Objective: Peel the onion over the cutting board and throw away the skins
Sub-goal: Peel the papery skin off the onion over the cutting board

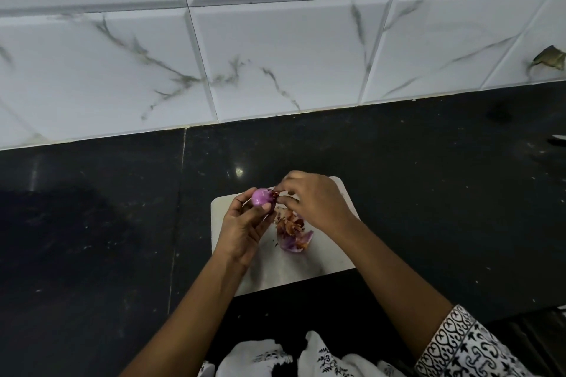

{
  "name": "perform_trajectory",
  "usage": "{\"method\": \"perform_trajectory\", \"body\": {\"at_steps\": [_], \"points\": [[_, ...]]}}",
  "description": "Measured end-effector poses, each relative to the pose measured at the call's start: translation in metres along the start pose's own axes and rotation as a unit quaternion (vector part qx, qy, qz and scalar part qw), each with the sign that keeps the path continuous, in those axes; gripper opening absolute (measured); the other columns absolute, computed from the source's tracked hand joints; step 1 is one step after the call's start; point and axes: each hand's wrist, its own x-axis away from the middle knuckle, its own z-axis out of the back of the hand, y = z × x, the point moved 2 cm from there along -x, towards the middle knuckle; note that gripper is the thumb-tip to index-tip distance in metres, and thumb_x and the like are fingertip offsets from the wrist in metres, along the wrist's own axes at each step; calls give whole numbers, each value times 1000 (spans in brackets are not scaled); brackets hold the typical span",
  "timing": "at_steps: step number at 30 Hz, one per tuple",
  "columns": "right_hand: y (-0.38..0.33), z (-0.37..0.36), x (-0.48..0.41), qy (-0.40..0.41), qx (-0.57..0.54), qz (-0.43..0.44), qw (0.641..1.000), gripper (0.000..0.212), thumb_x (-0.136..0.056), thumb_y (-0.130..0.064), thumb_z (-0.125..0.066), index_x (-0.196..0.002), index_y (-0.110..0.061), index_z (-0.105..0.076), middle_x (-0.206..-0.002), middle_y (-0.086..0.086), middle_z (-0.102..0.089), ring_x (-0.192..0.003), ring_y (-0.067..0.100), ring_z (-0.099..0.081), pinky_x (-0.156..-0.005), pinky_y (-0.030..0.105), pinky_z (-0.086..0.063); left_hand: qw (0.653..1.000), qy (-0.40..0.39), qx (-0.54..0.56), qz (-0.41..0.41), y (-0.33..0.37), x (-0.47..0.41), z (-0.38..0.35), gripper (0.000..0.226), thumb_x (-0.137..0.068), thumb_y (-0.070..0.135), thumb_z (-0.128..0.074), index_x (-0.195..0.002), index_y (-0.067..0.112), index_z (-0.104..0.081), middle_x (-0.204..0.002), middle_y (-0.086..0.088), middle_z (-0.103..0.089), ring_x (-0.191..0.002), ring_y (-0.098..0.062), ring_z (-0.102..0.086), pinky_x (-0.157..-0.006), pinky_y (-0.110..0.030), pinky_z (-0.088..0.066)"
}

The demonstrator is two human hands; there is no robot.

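Note:
A small purple onion (261, 195), mostly bare of skin, is held above the far left part of a pale cutting board (324, 257). My left hand (243, 223) grips it from below with fingers and thumb. My right hand (315, 199) pinches a dark reddish bit of skin at the onion's right end. A heap of purple and brown onion skins (292, 231) lies on the board just under my right hand.
The board rests on a black stone counter (92, 239) against a white marble-patterned tile wall (275, 55). A dark object (557, 141) pokes in at the right edge. My patterned white sleeve (465, 346) is at the bottom right.

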Motion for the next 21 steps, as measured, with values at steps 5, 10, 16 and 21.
{"method": "perform_trajectory", "body": {"at_steps": [5,10,16,21], "points": [[-4,2,-8,-42,126,84,988,24,-93,-30,-49,-107,-19,-65,-97,0,-62,-84,15,-58,-64,27,-44,999,6,-42,5,3,0,1,37,-77,-12,-59,-105,11,-58,-101,-11,-66,-88,-22,-65,-74,-28,-59],[-11,4,-11,-41,133,108,984,22,-90,-31,-51,-99,-16,-64,-90,1,-60,-79,15,-55,-59,27,-41,998,-1,-52,22,3,0,1,22,-79,6,-63,-101,11,-60,-85,-5,-72,-75,-16,-70,-68,-28,-59],[-8,-7,-9,34,4,4,999,12,-78,-24,-66,-77,-12,-65,-72,2,-59,-63,12,-48,-57,24,-32,997,9,-80,-11,11,-3,-1,33,-72,8,-68,-104,8,-59,-96,-10,-69,-85,-21,-67,-79,-36,-58],[-5,0,-12,39,-140,-75,986,6,-75,-20,-71,-75,-15,-70,-72,-4,-65,-62,4,-54,-57,10,-38,996,18,-74,-44,17,-2,-7,23,-81,0,-62,-102,10,-59,-97,-9,-68,-86,-24,-66,-75,-32,-59]]}}
